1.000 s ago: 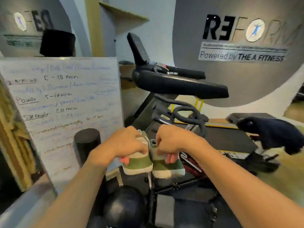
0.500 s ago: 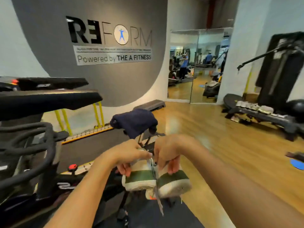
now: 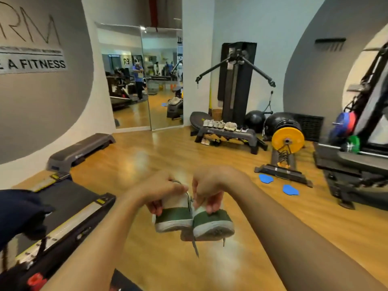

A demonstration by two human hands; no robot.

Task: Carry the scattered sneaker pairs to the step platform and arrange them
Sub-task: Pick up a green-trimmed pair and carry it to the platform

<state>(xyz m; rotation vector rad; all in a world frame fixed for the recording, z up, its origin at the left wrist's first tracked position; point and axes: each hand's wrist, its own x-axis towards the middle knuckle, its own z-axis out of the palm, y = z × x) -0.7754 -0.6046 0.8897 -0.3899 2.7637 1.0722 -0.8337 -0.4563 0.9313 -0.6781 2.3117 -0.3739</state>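
Note:
I carry a pair of white sneakers with green heel bands in front of my chest, heels toward me. My left hand (image 3: pixel 161 191) grips the left sneaker (image 3: pixel 173 217) by its collar. My right hand (image 3: pixel 210 186) grips the right sneaker (image 3: pixel 212 222) the same way, laces dangling below. Across the wooden floor stands a dark step platform (image 3: pixel 249 136) with several pale sneakers (image 3: pixel 222 124) lined up on top. More shoes (image 3: pixel 206 141) lie on the floor under its left end.
A second grey step platform (image 3: pixel 81 150) sits by the left wall. A treadmill (image 3: pixel 69 208) lies at my left. Ahead right are a yellow weight plate (image 3: pixel 287 139) on a stand, two blue floor pads (image 3: pixel 277 183), black exercise balls (image 3: pixel 255 120) and a cable machine (image 3: pixel 236 80).
My view has swung right from the exercise bike and whiteboard to the open gym floor, bringing the far step platform into sight. Both hands keep holding the green-heeled pair.

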